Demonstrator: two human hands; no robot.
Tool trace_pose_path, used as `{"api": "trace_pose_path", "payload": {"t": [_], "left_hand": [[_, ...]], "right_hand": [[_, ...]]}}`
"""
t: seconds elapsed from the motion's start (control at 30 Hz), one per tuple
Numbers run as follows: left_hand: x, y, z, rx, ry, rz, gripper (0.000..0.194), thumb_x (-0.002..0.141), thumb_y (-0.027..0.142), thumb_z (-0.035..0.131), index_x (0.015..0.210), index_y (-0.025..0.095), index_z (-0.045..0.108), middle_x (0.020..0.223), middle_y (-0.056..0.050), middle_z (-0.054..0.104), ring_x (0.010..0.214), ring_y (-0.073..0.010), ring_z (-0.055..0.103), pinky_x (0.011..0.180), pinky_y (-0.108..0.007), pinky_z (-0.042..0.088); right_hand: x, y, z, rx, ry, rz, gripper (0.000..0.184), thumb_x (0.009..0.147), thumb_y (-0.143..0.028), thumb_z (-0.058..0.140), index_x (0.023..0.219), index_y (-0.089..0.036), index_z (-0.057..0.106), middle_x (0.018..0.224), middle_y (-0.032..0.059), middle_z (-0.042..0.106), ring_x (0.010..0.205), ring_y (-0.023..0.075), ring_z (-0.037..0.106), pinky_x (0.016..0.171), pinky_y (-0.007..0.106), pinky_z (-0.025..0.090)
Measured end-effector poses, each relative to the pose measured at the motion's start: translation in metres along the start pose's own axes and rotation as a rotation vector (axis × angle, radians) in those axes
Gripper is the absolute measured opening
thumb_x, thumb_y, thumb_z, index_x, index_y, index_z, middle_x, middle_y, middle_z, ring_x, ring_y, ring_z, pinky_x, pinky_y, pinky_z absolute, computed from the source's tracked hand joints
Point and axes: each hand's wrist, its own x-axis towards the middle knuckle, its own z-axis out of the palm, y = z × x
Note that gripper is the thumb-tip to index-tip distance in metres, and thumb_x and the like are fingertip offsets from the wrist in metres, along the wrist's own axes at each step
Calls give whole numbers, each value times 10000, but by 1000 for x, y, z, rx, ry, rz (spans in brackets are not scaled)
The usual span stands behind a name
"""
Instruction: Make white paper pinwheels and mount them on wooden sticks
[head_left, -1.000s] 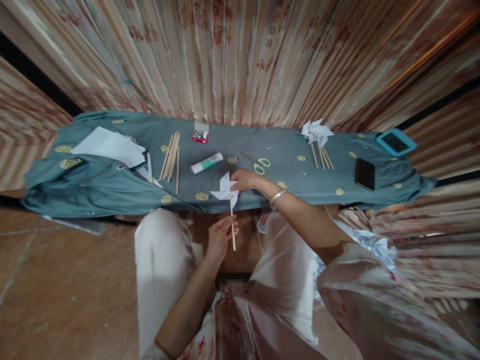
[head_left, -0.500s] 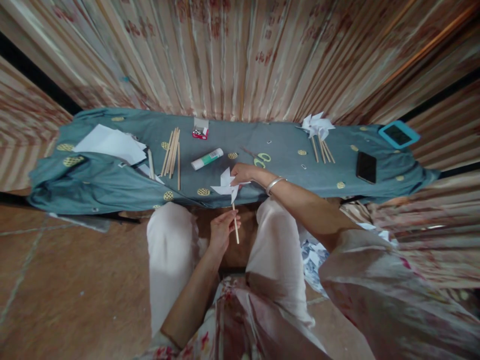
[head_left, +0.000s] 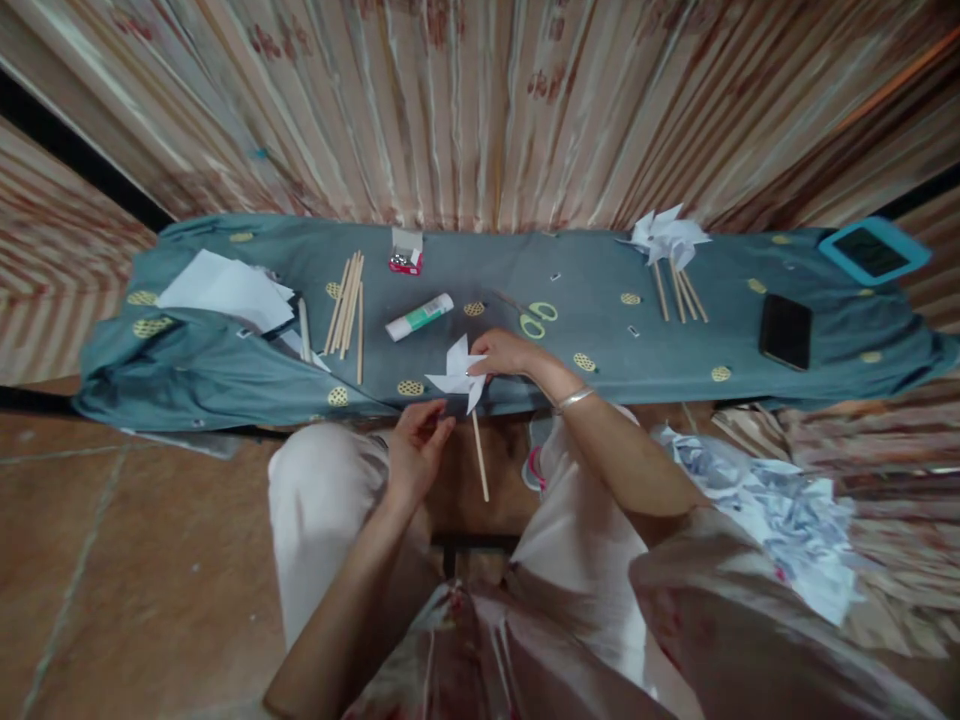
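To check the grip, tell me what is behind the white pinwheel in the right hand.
A wooden stick comes out from behind the white pinwheel; its upper end is covered. Any fingertips of the right hand behind the paper cannot be seen.

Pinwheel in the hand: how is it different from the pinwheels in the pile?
The held pinwheel is in the right hand; the piled pinwheels lie on the cloth. The held pinwheel is single; the piled pinwheels overlap. Both have white blades and sticks.

Pale trousers [head_left: 322, 500], a pinkish patterned top [head_left: 712, 610] and a silver bangle [head_left: 576, 398] are worn.
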Motion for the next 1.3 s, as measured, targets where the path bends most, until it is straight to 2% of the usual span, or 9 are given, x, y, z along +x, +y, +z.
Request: {"api": "trace_pose_path", "payload": {"t": [0.07,0.13,0.27,0.43,0.77,0.9,1.03,1.2,1.3], "left_hand": [[17,8,-4,143,-61,124,285,722,323,761,986,217,759,996,-51,655,752,-142,599,721,-274,505],[34,13,-4,231,-120,176,291,734,290,744,1013,208,754,1028,-53,628,685,-120,579,698,-278,503],[55,15,-1,320,-315,178,170,770,296,727,904,204,775,995,-66,639,678,-125,577,632,-256,485],[67,17,1,225,-392,99,186,781,363,717,811,190,779,887,-62,652,498,-82,514,475,-230,437],[85,24,15,67,-311,7,161,721,330,734,733,170,752,669,-8,627,437,-85,539,417,-201,397],[87,26,18,28,-289,-11,172,708,331,724,732,162,744,653,2,623,458,-88,550,421,-192,409],[92,25,16,44,-255,16,170,722,325,706,752,162,744,705,-11,641,484,-87,528,431,-199,405],[100,24,11,175,-174,182,127,725,300,734,742,176,755,838,-45,662,735,-144,604,646,-250,488],[103,23,10,209,-163,212,127,722,300,744,735,174,754,853,-50,660,826,-167,609,734,-271,495]], "right_hand": [[0,7,2,21,38,-30,76,681,-132,711,637,-148,652,540,-42,613,538,107,592,538,195,437],[-1,12,5,5,70,-59,49,699,-149,708,674,-143,666,570,-33,629,556,108,598,543,196,428],[-4,18,6,-53,101,-111,46,725,-180,697,728,-135,689,646,-11,663,610,110,593,563,202,397],[-6,20,5,-67,121,-147,78,739,-206,680,766,-136,699,689,-6,663,663,118,569,597,216,372],[0,28,4,148,192,-189,117,724,-258,655,747,-143,661,702,-16,644,689,127,555,632,225,417],[3,28,6,319,211,-133,159,689,-295,684,757,-155,649,709,-7,649,670,132,561,621,235,434],[7,27,11,422,234,-142,168,679,-297,688,765,-157,650,750,0,672,716,145,589,686,262,467],[9,26,13,489,276,-183,208,671,-334,703,767,-156,652,760,1,671,738,153,592,734,287,474],[8,25,13,515,280,-192,229,668,-345,712,783,-155,658,767,6,673,736,154,590,721,284,468]]}}
